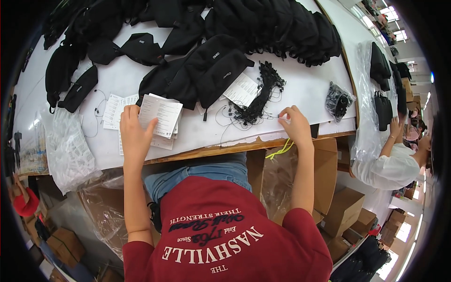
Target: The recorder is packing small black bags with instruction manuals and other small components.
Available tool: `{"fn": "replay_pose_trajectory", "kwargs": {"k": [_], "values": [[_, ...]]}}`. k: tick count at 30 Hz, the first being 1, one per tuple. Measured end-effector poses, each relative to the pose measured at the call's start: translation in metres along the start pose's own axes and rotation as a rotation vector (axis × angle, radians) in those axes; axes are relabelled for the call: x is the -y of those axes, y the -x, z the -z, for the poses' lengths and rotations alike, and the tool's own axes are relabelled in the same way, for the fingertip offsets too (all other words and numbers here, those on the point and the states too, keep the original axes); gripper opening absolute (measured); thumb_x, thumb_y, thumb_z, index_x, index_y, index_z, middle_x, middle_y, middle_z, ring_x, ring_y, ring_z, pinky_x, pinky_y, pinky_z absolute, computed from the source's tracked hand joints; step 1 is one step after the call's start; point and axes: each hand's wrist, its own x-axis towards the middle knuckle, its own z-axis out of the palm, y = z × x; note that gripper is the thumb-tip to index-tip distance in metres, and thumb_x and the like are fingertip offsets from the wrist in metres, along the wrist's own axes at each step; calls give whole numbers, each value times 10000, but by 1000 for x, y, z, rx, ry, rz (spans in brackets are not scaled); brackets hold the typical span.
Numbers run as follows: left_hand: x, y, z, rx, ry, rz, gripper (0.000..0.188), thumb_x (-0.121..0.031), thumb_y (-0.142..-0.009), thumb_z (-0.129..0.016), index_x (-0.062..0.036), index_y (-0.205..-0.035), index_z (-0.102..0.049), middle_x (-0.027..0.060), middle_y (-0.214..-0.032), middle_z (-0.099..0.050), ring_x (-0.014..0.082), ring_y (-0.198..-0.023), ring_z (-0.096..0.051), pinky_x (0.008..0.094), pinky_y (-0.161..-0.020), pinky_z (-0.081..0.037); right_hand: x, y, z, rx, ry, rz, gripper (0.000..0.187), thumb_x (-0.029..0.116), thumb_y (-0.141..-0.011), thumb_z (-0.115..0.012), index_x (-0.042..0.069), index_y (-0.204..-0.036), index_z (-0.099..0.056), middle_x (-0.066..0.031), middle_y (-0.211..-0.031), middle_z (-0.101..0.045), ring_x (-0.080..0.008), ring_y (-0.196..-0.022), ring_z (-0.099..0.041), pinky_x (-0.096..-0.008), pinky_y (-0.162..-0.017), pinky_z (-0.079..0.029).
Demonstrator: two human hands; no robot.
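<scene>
My left hand (135, 134) is closed on a stack of white printed cards (162, 115) near the table's front edge, thumb on top. To the right, my right hand (296, 124) pinches the end of a thin black tag string (271, 117). That string reaches toward a tangled bundle of black tag strings (263, 96) lying on the table. More loose white cards (112, 113) lie partly behind the held stack, and another batch of cards (242, 90) sits beside the bundle. Just beyond both hands is a black waist bag (218, 70).
Black bags (277, 28) are heaped along the far side of the white table (197, 136). A clear bag of black strings (339, 101) lies at right, and crumpled plastic (70, 148) hangs over the left edge. Cardboard boxes (345, 211) stand below. A co-worker (394, 164) is at right.
</scene>
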Motion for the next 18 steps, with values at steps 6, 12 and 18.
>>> {"fn": "replay_pose_trajectory", "kwargs": {"k": [6, 12, 18], "values": [[-1, 4, 18, 242, 543, 144, 280, -90, -808, -666, 47, -983, -495, 109, -895, -548, 202, -815, -543, 306, -736, -444, 0, -5, -12, 31, 43, 57, 126, 155, -785, -672, 73, -834, -591, -79, -844, -540, -273, -757, -575, -371, -689, -462], [-21, 17, 20, 188, 852, 112, 229, -95, -872, -620, -1, -1009, -462, 47, -895, -530, 122, -867, -496, 257, -790, -423, -1, -8, -11, 50, 40, 143, 127, 146, -773, -680, 72, -829, -594, -67, -857, -557, -278, -728, -585, -383, -661, -475], [-52, 36, 17, 304, 1034, 149, 383, -102, -869, -625, -58, -1172, -395, 102, -1025, -515, 155, -942, -504, 272, -827, -422, 13, 7, 16, -114, -333, 18, 52, 18, -851, -574, 36, -838, -527, -51, -690, -529, -152, -569, -492, -275, -563, -414]]}}
